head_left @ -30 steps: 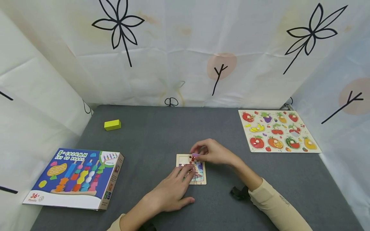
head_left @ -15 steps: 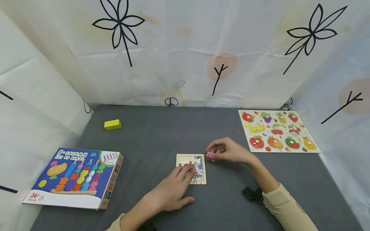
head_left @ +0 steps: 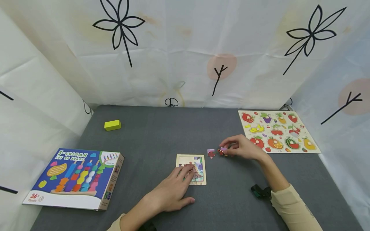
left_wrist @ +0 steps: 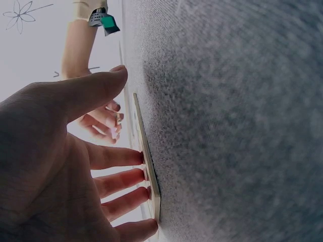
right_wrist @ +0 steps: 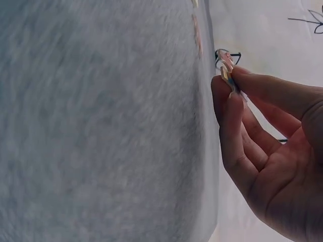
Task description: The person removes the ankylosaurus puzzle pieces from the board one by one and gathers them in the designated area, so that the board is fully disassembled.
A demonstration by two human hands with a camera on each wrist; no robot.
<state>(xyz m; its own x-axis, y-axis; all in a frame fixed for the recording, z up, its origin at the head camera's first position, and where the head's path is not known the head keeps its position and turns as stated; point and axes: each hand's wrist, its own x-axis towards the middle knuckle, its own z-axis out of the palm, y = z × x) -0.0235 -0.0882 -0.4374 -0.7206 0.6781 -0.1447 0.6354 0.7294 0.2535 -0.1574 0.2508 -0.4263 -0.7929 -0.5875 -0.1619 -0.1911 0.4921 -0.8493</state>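
A small wooden jigsaw puzzle board [head_left: 191,156] lies on the grey table, its upper-left part bare wood and picture pieces showing elsewhere. My left hand [head_left: 176,189] rests its spread fingertips on the board, hiding its lower left. In the left wrist view, those fingers [left_wrist: 121,201] reach the board's edge, with the thumb held apart. Right of the board, my right hand [head_left: 241,147] pinches a red and purple puzzle piece [head_left: 222,151] between thumb and fingertips. The right wrist view shows this piece [right_wrist: 228,73] tilted edge-on. Another puzzle piece [head_left: 211,153] lies between board and right hand.
A fruit puzzle board [head_left: 277,131] lies at the back right, just beyond my right hand. A blue bead-set box [head_left: 75,178] sits at the left, and a yellow block [head_left: 112,125] at the back left. White patterned cloth [head_left: 173,64] walls the table.
My right hand has moved rightward from above the board, with a puzzle piece in its fingertips. Another piece now shows lying on the table beside the board. My left hand stays put.
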